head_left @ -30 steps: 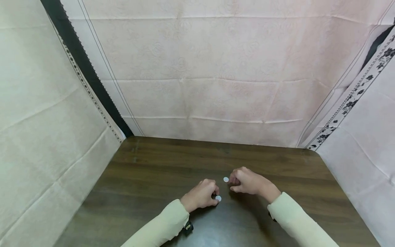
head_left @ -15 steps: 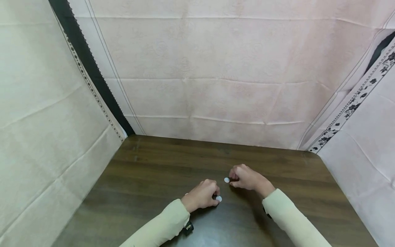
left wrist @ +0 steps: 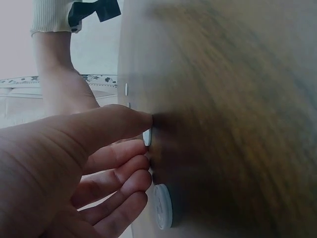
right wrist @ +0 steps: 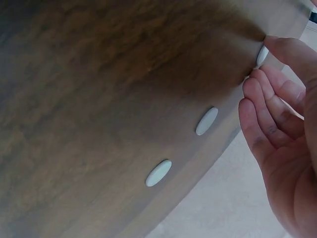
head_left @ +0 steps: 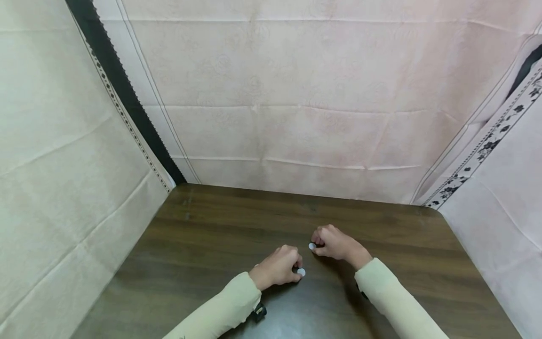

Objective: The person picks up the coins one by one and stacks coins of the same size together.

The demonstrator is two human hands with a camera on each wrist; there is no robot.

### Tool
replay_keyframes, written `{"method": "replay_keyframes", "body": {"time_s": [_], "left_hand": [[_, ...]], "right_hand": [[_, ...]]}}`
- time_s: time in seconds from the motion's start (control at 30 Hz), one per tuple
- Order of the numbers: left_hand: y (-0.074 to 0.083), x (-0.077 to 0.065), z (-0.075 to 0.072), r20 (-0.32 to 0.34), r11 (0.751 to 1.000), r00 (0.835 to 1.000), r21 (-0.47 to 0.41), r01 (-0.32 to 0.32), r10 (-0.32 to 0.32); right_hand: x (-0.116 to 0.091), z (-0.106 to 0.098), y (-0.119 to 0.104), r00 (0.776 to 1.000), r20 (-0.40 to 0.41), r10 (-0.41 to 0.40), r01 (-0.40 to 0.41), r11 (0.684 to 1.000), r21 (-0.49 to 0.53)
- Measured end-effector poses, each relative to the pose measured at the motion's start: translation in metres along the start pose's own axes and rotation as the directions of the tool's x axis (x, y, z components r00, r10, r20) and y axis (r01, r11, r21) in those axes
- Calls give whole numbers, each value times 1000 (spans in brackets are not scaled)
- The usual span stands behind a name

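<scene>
Left hand (head_left: 277, 266) pinched one disc (head_left: 302, 272), right hand (head_left: 336, 243) another disc (head_left: 311, 246); both looked light, stiff, perhaps slick, best taken edgewise.

Right fingers (head_left: 317, 235) moved leftward, now at far white disc (head_left: 312, 246)

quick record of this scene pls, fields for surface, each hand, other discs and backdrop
surface: dark brown wood-grain table
left hand: thumb and fingers pinch a flat round white disc at the table
right hand: thumb and fingers pinch a second flat round white disc at the table
other discs: in the right wrist view, two white discs lie apart from the right hand
disc total: cannot tell, hands hide part of the table
backdrop: pale creased cloth
</scene>
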State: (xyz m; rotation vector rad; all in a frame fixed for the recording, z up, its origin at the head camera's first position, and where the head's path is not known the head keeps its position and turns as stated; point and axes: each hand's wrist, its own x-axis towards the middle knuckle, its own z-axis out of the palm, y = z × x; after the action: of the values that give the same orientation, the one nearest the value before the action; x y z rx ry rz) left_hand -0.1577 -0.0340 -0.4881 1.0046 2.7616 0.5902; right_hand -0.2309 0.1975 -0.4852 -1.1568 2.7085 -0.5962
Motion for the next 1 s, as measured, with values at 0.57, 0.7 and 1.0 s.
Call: {"method": "replay_keyframes", "body": {"time_s": [0.57, 0.7, 1.0], "left_hand": [[1, 3, -3, 25, 1000, 999, -20, 22, -22], [2, 3, -4, 23, 1000, 1000, -12, 21, -21], [3, 3, -3, 18, 1000, 1000, -6, 17, -17]], "right_hand": [[16, -5, 3, 994, 67, 86, -88, 996, 22], [18, -4, 3, 992, 59, 114, -114, 993, -12], [14, 1, 4, 995, 45, 93, -90, 995, -52]]}}
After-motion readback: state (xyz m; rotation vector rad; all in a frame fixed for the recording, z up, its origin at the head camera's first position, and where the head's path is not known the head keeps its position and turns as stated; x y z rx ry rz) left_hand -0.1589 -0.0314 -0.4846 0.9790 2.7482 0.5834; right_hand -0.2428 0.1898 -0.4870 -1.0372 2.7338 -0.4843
